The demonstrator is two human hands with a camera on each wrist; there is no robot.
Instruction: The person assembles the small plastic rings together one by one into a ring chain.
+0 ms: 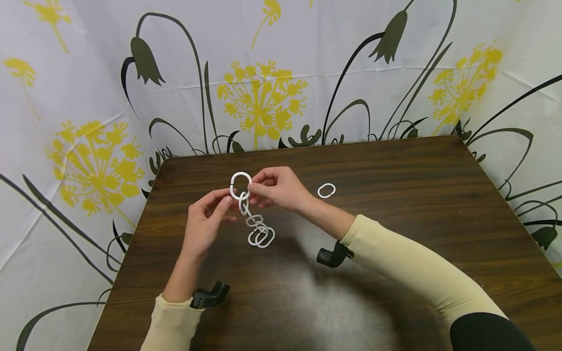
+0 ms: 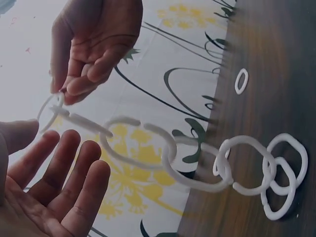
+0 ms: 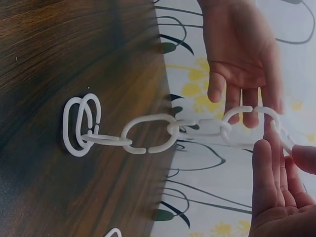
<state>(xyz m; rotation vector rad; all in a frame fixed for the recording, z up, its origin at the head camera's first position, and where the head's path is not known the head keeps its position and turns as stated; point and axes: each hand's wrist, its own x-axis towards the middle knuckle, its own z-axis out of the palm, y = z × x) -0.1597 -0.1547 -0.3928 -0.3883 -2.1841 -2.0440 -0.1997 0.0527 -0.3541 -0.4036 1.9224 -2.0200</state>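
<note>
A chain of white plastic links (image 1: 255, 221) hangs over the table, its lower links bunched at the bottom. My right hand (image 1: 278, 187) pinches the right side of the large top link (image 1: 240, 173) between thumb and index finger. Close by on the left is my left hand (image 1: 204, 219), its thumb and fingers spread apart. Its index fingertip is at the top link's left edge; whether it touches is unclear. In the left wrist view, the left fingers (image 2: 79, 168) are extended beneath the chain (image 2: 131, 160). Small gaps show in several links (image 3: 150, 134).
A single white link (image 1: 327, 190) lies on the dark wooden table (image 1: 395, 195), right of the hands. A floral curtain (image 1: 281, 48) stands behind the table's far edge. Black wrist devices (image 1: 333, 255) sit below both forearms.
</note>
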